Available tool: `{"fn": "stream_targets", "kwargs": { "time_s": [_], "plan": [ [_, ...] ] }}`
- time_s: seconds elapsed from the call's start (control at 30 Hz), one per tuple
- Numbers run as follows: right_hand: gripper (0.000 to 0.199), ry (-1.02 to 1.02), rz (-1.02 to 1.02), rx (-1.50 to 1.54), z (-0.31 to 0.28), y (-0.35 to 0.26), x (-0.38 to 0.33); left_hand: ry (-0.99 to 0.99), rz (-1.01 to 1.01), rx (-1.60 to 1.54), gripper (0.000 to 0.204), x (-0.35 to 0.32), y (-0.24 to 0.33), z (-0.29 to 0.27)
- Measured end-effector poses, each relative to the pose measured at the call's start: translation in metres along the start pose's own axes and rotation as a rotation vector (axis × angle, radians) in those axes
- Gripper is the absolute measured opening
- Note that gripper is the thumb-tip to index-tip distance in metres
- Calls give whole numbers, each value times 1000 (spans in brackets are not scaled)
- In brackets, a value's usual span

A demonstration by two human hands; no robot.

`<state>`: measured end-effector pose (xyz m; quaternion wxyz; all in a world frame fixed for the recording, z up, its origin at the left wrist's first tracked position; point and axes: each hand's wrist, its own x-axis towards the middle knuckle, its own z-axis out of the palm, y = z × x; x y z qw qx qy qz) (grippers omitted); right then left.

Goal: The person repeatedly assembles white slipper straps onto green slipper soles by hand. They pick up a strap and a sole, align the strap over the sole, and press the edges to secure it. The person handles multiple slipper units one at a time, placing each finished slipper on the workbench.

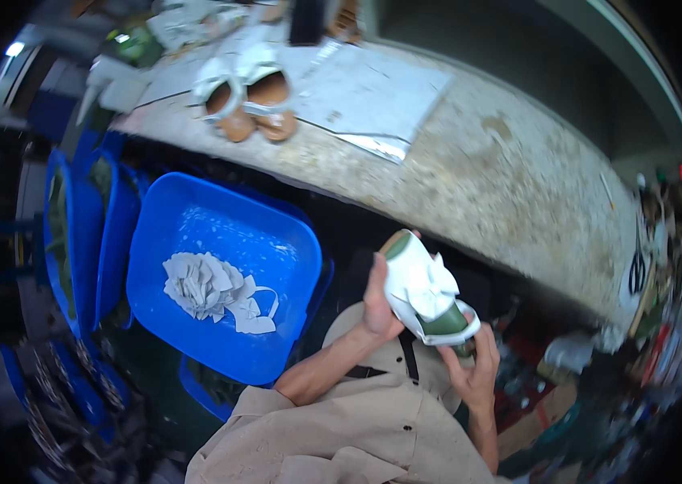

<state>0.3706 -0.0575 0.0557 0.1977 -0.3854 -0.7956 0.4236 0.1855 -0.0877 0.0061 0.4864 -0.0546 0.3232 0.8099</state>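
In front of my body I hold a white sandal upper [410,274] with a bow-like piece on top. It is fitted over a green shoe last [444,323], and a white strap loops round the lower end. My left hand [379,305] is closed round the upper's left side, its thumb along the edge. My right hand [476,367] grips the lower right end by the strap with thumb and fingers; some fingertips are hidden behind it. To the left, a blue tub [220,343] contains a pile of white cut upper pieces [204,284].
A long stained workbench [510,202] runs beyond my hands. On it stand a pair of white sandals [246,101] with tan insoles and a pale sheet [373,89]. More blue tubs [115,234] lean at the left. Boxes and clutter [551,407] lie low at the right.
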Motion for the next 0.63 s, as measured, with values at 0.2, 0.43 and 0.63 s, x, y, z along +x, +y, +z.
{"fn": "stream_targets", "kwargs": {
  "time_s": [0.2,0.43,0.63],
  "plan": [
    [57,-9,11,-8,-5,-5,-19,-111,130,20,78,3,48,-7],
    [68,111,172,258,-71,24,-34,-289,142,43,64,87,148,20],
    [62,358,232,-46,-142,39,23,-223,520,902,47,258,194,29]
  ]
}}
